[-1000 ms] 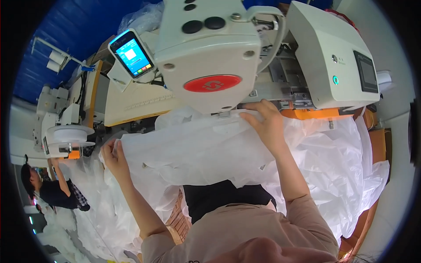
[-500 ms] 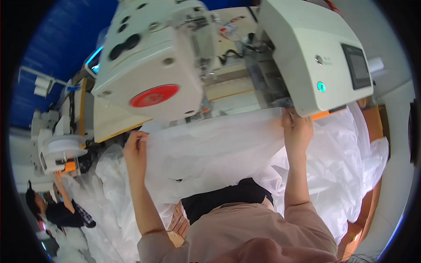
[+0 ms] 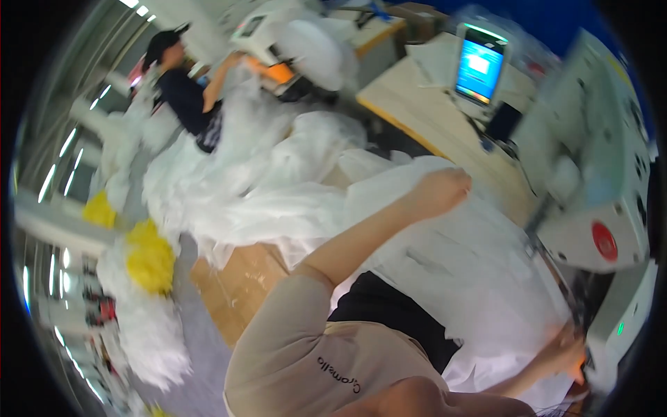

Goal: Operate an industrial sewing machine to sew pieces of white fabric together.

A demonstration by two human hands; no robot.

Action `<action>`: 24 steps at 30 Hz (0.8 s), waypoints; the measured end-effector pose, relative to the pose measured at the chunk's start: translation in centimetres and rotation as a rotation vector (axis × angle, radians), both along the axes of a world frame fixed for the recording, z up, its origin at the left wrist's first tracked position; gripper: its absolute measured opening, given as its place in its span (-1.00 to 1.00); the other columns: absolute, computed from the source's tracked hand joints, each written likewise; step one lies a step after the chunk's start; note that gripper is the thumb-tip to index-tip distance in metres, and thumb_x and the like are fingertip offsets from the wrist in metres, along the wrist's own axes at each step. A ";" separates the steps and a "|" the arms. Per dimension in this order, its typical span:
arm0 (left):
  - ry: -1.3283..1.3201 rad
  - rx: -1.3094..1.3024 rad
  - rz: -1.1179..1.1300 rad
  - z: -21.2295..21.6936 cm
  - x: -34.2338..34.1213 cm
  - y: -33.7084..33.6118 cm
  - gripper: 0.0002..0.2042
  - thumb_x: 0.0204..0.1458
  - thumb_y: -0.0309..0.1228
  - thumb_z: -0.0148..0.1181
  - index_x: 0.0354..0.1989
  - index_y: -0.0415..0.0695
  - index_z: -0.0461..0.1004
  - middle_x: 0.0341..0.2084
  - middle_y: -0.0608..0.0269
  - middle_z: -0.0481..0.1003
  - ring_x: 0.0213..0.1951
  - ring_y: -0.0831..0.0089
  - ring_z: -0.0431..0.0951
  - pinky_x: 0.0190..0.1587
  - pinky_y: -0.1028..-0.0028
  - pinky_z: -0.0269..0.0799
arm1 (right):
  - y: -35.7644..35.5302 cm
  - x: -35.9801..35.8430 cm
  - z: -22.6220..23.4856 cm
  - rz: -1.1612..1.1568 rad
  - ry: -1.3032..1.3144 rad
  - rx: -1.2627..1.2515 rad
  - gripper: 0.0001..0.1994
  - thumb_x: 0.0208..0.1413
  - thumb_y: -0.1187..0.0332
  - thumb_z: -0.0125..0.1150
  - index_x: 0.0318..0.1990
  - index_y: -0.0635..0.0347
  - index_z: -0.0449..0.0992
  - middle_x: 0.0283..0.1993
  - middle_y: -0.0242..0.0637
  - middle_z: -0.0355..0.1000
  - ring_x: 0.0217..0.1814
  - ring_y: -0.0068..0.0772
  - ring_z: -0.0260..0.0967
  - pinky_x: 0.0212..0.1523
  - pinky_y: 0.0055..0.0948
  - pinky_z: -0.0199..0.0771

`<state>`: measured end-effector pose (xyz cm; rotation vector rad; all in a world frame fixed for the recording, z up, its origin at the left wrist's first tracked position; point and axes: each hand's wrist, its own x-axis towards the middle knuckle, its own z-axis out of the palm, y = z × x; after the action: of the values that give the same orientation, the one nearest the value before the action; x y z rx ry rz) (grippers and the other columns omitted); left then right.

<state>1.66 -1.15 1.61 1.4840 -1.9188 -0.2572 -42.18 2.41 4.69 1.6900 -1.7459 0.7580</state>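
Note:
A wide sheet of thin white fabric (image 3: 445, 257) spreads across my lap and up to the machine at the right. My left hand (image 3: 441, 191) is closed at its upper edge, beside the pale table, with the fabric bunched under the curled fingers. At the lower right, my right hand (image 3: 564, 351) is at the fabric's other end, close to an orange part of the white machine housing (image 3: 629, 330); motion smears its fingers. Above it stands the white sewing machine head (image 3: 590, 174) with a round red badge.
Heaps of white fabric (image 3: 278, 194) lie to my left, beside a brown cardboard sheet (image 3: 243, 285). Yellow bundles (image 3: 149, 257) are farther left. A lit screen (image 3: 481, 62) stands on the pale table (image 3: 410, 97). Beyond, a person in dark clothes (image 3: 184, 90) works at another machine (image 3: 267, 35).
My view has swung to the left, bringing the fabric heaps and co-worker nearer the middle. My left hand has stayed closed at the fabric; my right hand remains by the machine's orange part.

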 end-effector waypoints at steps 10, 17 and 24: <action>-0.159 0.213 0.328 -2.2 1.7 3.1 -0.90 -0.11 -0.43 0.03 -0.44 -0.16 0.44 -0.53 0.08 0.45 -0.41 0.08 0.49 -0.32 0.18 0.38 | -3.7 9.8 -0.8 0.267 -0.191 0.385 -0.80 0.19 0.32 0.05 -0.24 0.31 0.41 -0.32 -0.11 0.43 -0.29 -0.04 0.41 -0.31 -0.27 0.40; -0.149 0.061 0.524 -2.2 3.8 4.0 -0.90 -0.11 -0.48 0.01 -0.43 -0.18 0.42 -0.51 0.07 0.45 -0.39 0.07 0.48 -0.31 0.18 0.37 | -3.3 8.3 -3.0 0.395 -0.291 0.343 -0.77 0.24 0.24 -0.05 -0.21 0.25 0.36 -0.26 -0.01 0.43 -0.29 -0.02 0.43 -0.36 -0.25 0.40; -0.329 -0.339 0.587 0.0 7.2 5.0 -0.77 -0.24 -0.61 0.11 -0.40 0.01 0.51 0.04 0.21 0.35 0.18 0.13 0.19 0.17 -0.08 -0.04 | -1.5 9.6 -2.1 0.206 -0.284 0.280 -0.77 0.17 0.24 0.07 -0.15 0.21 0.37 -0.24 -0.15 0.49 -0.30 -0.13 0.47 -0.35 -0.32 0.43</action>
<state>8.89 3.83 1.58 1.8406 -1.5601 0.5782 -32.58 0.93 2.64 2.0562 -1.9640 0.9170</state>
